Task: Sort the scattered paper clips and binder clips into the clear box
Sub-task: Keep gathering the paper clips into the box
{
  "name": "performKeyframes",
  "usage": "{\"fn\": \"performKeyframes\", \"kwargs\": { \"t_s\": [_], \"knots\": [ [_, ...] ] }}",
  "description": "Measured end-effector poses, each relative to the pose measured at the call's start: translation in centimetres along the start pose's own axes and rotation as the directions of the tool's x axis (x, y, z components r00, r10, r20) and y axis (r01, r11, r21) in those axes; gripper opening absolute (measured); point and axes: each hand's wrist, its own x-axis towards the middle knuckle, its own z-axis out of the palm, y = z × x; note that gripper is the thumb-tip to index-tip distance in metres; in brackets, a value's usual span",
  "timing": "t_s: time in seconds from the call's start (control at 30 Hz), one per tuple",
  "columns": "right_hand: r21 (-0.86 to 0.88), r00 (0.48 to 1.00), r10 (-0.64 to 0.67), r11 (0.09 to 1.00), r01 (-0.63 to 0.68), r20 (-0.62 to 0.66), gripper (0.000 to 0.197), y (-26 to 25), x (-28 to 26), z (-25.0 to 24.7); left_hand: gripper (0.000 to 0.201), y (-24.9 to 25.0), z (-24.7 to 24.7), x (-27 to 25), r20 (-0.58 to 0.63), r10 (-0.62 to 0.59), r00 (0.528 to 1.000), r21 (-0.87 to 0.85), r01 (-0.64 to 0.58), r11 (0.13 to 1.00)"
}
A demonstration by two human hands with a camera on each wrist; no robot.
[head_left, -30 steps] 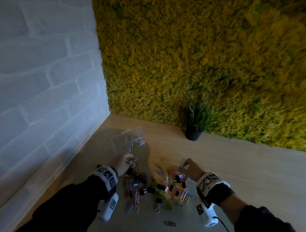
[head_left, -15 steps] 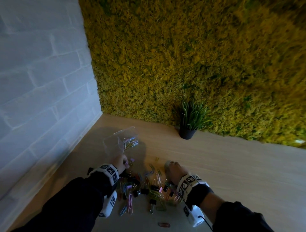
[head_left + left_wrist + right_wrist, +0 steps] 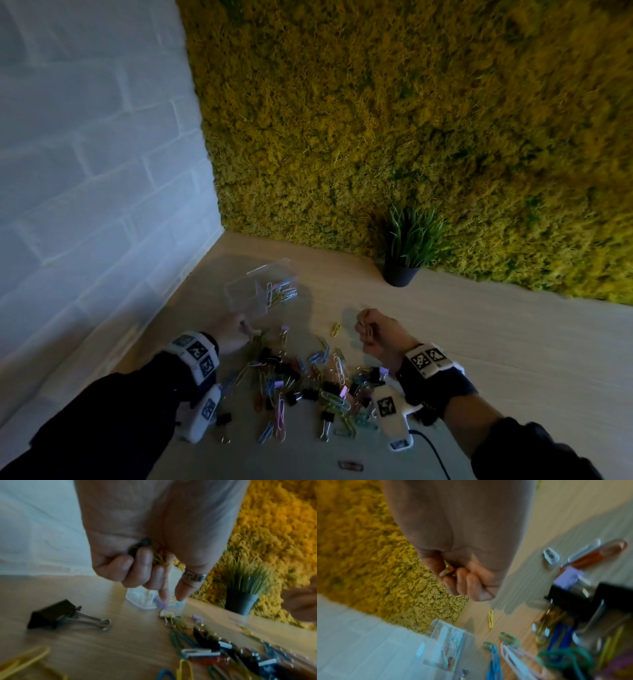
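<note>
A heap of coloured paper clips and binder clips (image 3: 308, 383) lies on the wooden table between my wrists. The clear box (image 3: 263, 291) stands beyond it, towards the corner, with several paper clips in its right part. My left hand (image 3: 236, 330) hovers just short of the box; in the left wrist view its fingers (image 3: 145, 562) curl round yellow and green paper clips (image 3: 157, 559). My right hand (image 3: 373, 330) is raised over the heap's far right edge, closed in a fist round small clips (image 3: 449, 568).
A small potted plant (image 3: 407, 253) stands against the moss wall at the back. A white brick wall (image 3: 85, 188) bounds the table on the left. A lone black binder clip (image 3: 56, 613) lies left of the heap, a yellow clip (image 3: 336, 329) between the hands, a cable (image 3: 435, 455) near my right forearm.
My right hand lifted off the heap and closed into a fist round clips. My left hand stayed by the box. The head view shifted.
</note>
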Motion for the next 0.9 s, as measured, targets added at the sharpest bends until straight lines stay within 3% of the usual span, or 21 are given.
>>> {"fn": "performKeyframes", "kwargs": {
  "t_s": [0.07,0.17,0.23,0.37,0.5,0.57,0.63,0.67,0.7,0.73,0.8,0.87,0.9],
  "knots": [
    [0.171,0.994,0.010,0.985,-0.028,0.107,0.023,0.1,0.2,0.5,0.012,0.5,0.5,0.0,-0.044,0.069,0.997,0.037,-0.068,0.997],
    [0.194,0.987,-0.014,0.981,-0.018,0.162,0.018,0.5,0.2,1.4,0.020,1.7,1.9,0.6,-0.144,0.159,0.977,0.084,-0.148,0.985],
    [0.200,0.983,-0.012,0.979,-0.026,0.186,0.018,0.8,0.3,1.7,0.004,2.2,2.5,1.1,-0.121,0.119,0.986,0.144,-0.101,0.984],
    [0.216,0.975,0.003,0.975,-0.052,0.222,0.018,1.0,0.3,1.9,0.014,2.0,2.6,1.9,-0.132,0.029,0.991,0.140,-0.011,0.990],
    [0.167,0.965,0.042,0.982,-0.087,0.258,0.016,1.2,0.2,2.1,0.018,2.8,2.2,1.5,0.038,-0.029,0.999,0.191,0.022,0.981],
    [0.148,0.957,0.055,0.984,-0.101,0.285,0.018,1.3,0.3,2.2,0.018,3.3,1.8,0.9,0.034,-0.070,0.997,0.203,0.062,0.977],
    [0.105,0.954,0.062,0.990,-0.097,0.294,0.019,1.1,0.4,2.4,0.020,3.4,1.6,0.3,-0.025,-0.041,0.999,0.134,0.044,0.990],
    [0.071,0.954,0.066,0.993,-0.090,0.294,0.021,0.9,0.5,2.5,0.022,3.5,1.2,0.0,-0.042,-0.026,0.999,0.042,0.027,0.999],
    [0.031,0.953,0.073,0.996,-0.085,0.293,0.025,0.8,0.6,2.6,0.021,3.6,0.6,-0.4,-0.047,-0.036,0.998,-0.156,0.029,0.987],
    [-0.022,0.955,0.082,0.997,-0.080,0.283,0.029,0.5,0.7,2.8,0.024,3.6,-0.1,-0.7,-0.017,-0.071,0.997,-0.413,0.057,0.909],
    [-0.184,0.968,0.094,0.982,-0.052,0.231,0.038,-0.2,0.7,3.6,0.028,3.2,-1.5,-1.0,0.092,-0.082,0.992,-0.782,0.123,0.611],
    [-0.425,0.985,0.070,0.905,0.005,0.159,0.039,-1.2,0.5,4.8,0.016,2.7,-2.4,-1.1,0.149,-0.016,0.989,-0.950,0.147,0.274],
    [-0.557,0.989,0.035,0.829,0.053,0.146,0.038,-2.0,0.4,5.7,0.011,2.6,-2.7,-1.1,0.155,0.021,0.988,-0.976,0.150,0.158]
  ]
}}
